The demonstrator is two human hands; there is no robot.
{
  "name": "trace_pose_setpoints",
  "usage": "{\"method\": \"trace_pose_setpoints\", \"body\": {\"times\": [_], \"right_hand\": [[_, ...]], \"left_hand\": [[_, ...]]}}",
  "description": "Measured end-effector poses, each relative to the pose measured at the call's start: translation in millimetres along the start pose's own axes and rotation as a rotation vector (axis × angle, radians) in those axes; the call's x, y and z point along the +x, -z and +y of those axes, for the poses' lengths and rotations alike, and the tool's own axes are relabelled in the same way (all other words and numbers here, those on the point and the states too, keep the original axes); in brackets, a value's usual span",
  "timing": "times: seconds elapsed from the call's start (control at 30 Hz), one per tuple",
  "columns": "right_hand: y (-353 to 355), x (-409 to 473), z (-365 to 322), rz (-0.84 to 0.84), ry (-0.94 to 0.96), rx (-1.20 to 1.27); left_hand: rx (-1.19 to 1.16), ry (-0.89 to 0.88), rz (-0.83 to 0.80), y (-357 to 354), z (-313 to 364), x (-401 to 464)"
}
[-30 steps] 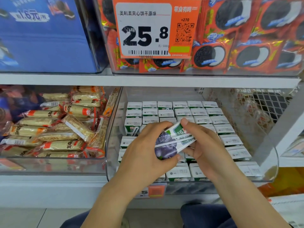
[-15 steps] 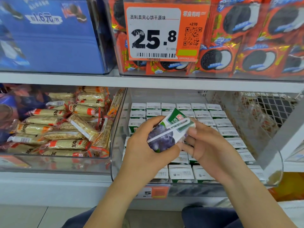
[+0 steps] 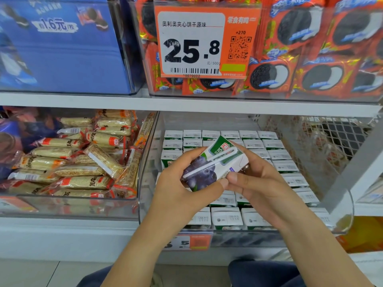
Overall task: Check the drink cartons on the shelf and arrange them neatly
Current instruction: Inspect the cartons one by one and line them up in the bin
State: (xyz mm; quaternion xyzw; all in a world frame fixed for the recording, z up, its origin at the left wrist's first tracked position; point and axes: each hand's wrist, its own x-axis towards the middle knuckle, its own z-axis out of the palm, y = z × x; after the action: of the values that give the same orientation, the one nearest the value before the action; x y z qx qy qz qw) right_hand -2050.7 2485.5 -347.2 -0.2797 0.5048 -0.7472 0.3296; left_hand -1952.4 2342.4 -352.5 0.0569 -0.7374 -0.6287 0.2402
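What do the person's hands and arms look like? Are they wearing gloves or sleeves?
No gloves: the left hand and the right hand are bare, with short plain nails and no rings. No watch or bracelet shows. Both forearms are bare too, with no sleeves in view. Dark blue trousers show at the bottom.

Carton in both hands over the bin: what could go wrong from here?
1. The carton is held tilted above the packed rows, pinched between the left hand and right hand. If a grip slips, it may drop and knock the standing ones askew.
2. Its straw lies loose-looking across the face, under no finger; turning could snag or peel it.
3. The rows look tight, so reinserting may shove neighbours.
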Motion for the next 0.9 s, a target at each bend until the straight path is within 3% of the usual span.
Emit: {"method": "trace_pose_setpoints", "body": {"times": [0.27,0.9], "right_hand": [[-1.0,-1.0,0.4,0.075,0.057,-0.089],[-6.9,-6.9,1.0,0.147,0.139,-0.614]], "left_hand": [[0.073,-0.042,-0.041,3.1,1.7,1.4],[0.302,0.012,-0.174,0.7,-19.9,3.9]]}}
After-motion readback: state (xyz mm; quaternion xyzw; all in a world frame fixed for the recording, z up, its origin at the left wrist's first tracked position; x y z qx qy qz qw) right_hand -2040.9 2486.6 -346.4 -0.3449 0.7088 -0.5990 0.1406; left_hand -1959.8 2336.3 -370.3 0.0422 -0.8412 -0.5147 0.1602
